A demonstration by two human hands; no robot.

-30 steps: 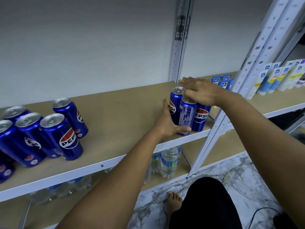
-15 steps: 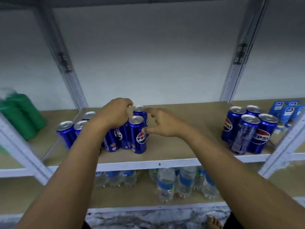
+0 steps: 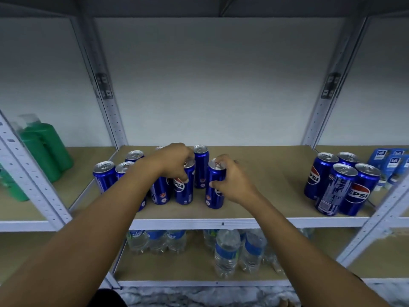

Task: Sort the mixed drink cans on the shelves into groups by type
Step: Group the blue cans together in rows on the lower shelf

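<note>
Several slim blue Pepsi cans stand in a cluster at the left of the middle shelf [image 3: 265, 209]. My left hand [image 3: 174, 160] grips the top of one slim can [image 3: 184, 189] in that cluster. My right hand [image 3: 232, 178] grips another slim can [image 3: 214, 191] standing just right of the cluster. A further slim can [image 3: 201, 167] stands behind, between the two hands. At the shelf's right end stands a group of wider Pepsi cans [image 3: 343, 187], apart from both hands.
Green bottles [image 3: 44, 149] stand on the shelf bay to the left. Blue Soft packs [image 3: 394, 165] sit in the bay to the right. Water bottles [image 3: 228, 251] fill the lower shelf. Grey metal uprights [image 3: 106, 103] frame the bay.
Both hands left the wider cans at the right and moved to the slim-can cluster. The view swung left. Each hand now grips a slim can.
</note>
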